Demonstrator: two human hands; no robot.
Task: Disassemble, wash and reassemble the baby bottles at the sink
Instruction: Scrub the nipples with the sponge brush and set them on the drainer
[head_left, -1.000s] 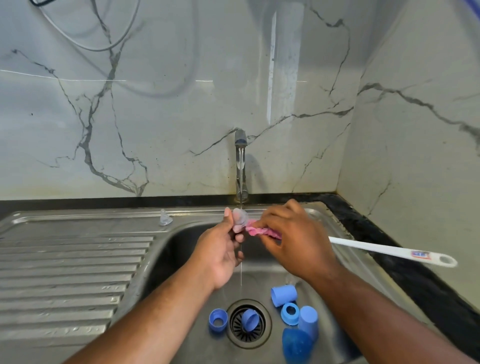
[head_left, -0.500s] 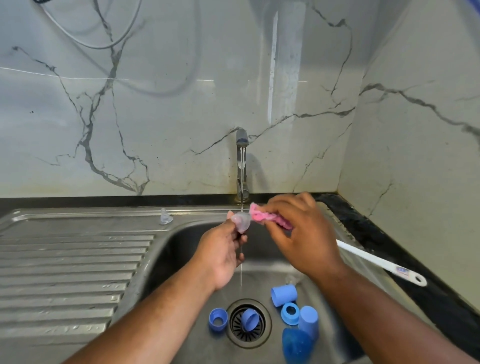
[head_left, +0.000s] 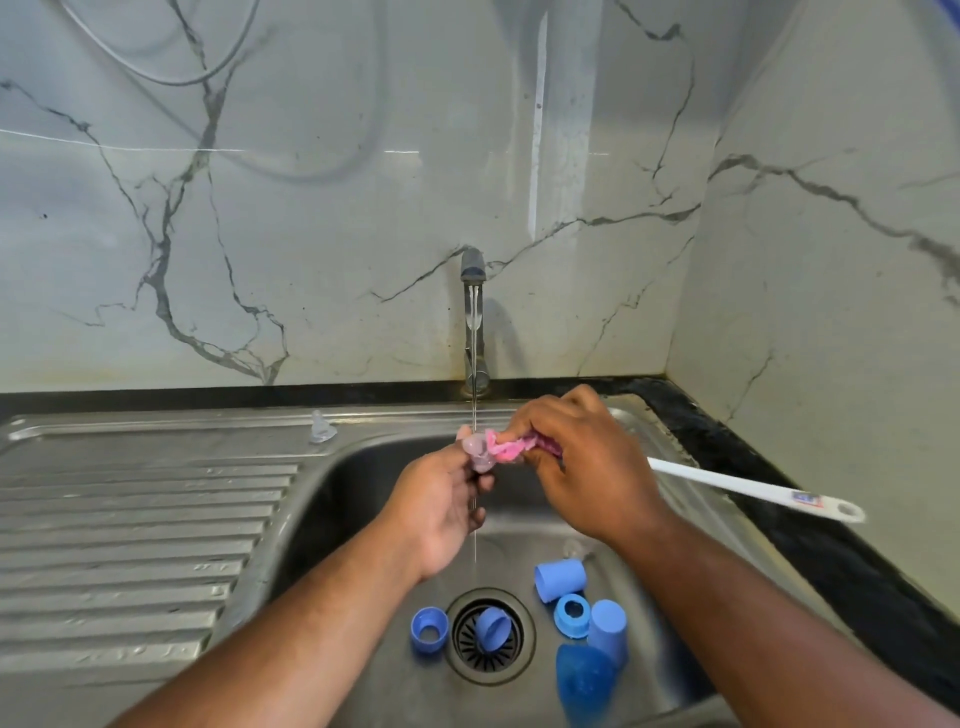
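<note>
Sink basin (head_left: 332, 509): left hand (head_left: 436, 512) pinches clear teat (head_left: 479, 453); right hand (head_left: 587, 467) grips pink brush (head_left: 509, 449), seemingly touching teat.

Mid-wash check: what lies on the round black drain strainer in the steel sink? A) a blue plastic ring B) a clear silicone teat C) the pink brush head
A: a blue plastic ring lies tilted on the round black drain strainer; the left hand holds the clear silicone teat and the right hand the pink-headed brush.
</note>
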